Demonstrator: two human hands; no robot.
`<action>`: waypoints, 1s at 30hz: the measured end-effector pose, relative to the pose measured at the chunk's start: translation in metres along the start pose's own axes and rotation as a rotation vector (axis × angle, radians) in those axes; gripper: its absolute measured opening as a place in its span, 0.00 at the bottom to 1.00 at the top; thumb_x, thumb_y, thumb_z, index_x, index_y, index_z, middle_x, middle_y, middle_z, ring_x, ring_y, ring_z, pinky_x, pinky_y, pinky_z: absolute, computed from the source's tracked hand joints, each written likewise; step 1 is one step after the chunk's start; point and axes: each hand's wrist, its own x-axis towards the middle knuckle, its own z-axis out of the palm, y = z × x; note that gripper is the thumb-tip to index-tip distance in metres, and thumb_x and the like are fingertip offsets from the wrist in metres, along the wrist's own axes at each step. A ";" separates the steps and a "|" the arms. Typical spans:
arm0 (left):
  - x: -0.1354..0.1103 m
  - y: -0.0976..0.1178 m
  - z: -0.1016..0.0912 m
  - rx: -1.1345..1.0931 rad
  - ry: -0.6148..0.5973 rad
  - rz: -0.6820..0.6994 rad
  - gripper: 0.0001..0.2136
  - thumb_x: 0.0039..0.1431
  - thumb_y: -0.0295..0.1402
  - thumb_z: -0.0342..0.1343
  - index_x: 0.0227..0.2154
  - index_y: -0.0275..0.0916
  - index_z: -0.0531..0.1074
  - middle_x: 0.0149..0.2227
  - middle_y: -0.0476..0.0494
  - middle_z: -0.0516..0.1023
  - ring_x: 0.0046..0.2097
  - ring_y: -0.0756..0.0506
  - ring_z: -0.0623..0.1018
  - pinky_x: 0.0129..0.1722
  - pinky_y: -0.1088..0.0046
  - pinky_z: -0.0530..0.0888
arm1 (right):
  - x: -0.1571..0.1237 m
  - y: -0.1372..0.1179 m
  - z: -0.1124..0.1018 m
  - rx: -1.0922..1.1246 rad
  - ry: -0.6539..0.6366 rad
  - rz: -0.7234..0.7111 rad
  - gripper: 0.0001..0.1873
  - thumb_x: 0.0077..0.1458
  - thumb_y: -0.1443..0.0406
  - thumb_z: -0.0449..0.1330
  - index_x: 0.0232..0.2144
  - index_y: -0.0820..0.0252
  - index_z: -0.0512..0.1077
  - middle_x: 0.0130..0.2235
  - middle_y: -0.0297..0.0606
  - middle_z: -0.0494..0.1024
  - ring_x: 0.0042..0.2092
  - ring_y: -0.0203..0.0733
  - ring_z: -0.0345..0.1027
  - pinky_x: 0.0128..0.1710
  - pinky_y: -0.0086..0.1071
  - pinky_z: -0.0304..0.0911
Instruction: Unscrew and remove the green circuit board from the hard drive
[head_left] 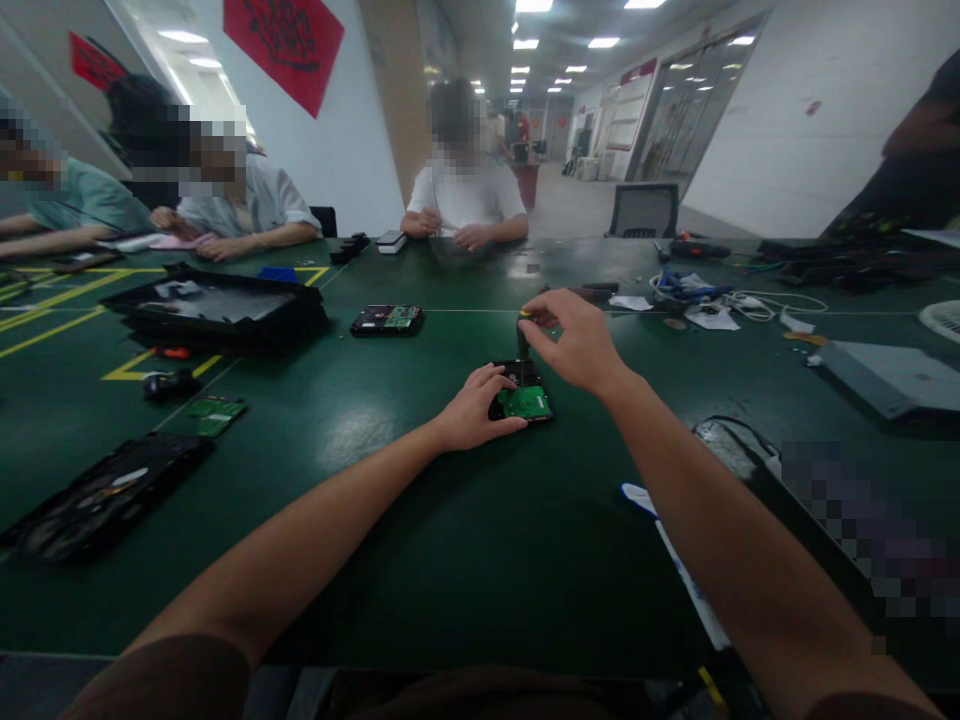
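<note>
- The hard drive [525, 402] is lying flat around the middle of the desk [450, 530] with its green circuit board facing up, probably so that side is reachable from above.
- The left hand [476, 405] is pressing on the drive's near-left edge with its grip closed over it. It looks like it's pinning the drive so it isn't sliding on the smooth desk top.
- The right hand [574, 345] is hovering just past the drive, its grip pinching the top of a small screwdriver [522, 340].
- The tool is standing almost upright, tip down at the drive's far edge. I can't tell exactly what spot it's touching.
- Further left, a second drive [388, 319] is sitting board-up too, with a black tray [214, 305] beyond it and some loose green boards [215, 412] lying nearer.
- On the far right there's a tangle of cables [705, 292], well apart from the hands.
- Other people are sitting along the far side, resting their arms on the desk.
</note>
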 end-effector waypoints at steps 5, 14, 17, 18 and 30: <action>0.000 0.000 0.000 -0.004 -0.002 0.002 0.31 0.57 0.54 0.64 0.58 0.44 0.69 0.70 0.35 0.61 0.74 0.31 0.54 0.71 0.45 0.58 | 0.000 0.002 0.000 0.033 0.022 0.049 0.07 0.59 0.63 0.63 0.40 0.56 0.71 0.44 0.43 0.77 0.44 0.49 0.72 0.48 0.45 0.68; 0.000 0.002 -0.002 0.006 -0.001 0.003 0.31 0.57 0.54 0.64 0.58 0.43 0.69 0.70 0.34 0.61 0.74 0.30 0.54 0.71 0.45 0.58 | 0.001 -0.002 -0.002 -0.023 0.024 -0.022 0.07 0.65 0.60 0.58 0.37 0.56 0.73 0.41 0.42 0.77 0.44 0.49 0.71 0.48 0.44 0.66; 0.000 0.002 -0.002 0.008 -0.005 0.002 0.31 0.57 0.55 0.64 0.58 0.43 0.69 0.70 0.34 0.61 0.74 0.31 0.54 0.71 0.45 0.58 | 0.001 0.000 0.000 -0.024 0.053 -0.018 0.04 0.62 0.63 0.60 0.38 0.56 0.73 0.42 0.43 0.78 0.44 0.49 0.72 0.47 0.44 0.68; 0.000 0.002 -0.001 0.008 -0.005 0.001 0.31 0.57 0.54 0.64 0.58 0.43 0.69 0.70 0.34 0.61 0.74 0.31 0.54 0.71 0.45 0.58 | 0.001 0.001 0.001 -0.013 0.064 -0.007 0.04 0.61 0.63 0.61 0.38 0.56 0.72 0.43 0.43 0.78 0.43 0.48 0.72 0.46 0.43 0.69; 0.000 0.002 -0.001 0.009 -0.001 0.002 0.31 0.57 0.53 0.64 0.58 0.43 0.68 0.70 0.34 0.61 0.74 0.30 0.54 0.71 0.44 0.57 | 0.001 0.006 0.003 -0.042 0.078 -0.089 0.03 0.60 0.65 0.62 0.38 0.57 0.73 0.41 0.42 0.78 0.43 0.48 0.73 0.45 0.44 0.71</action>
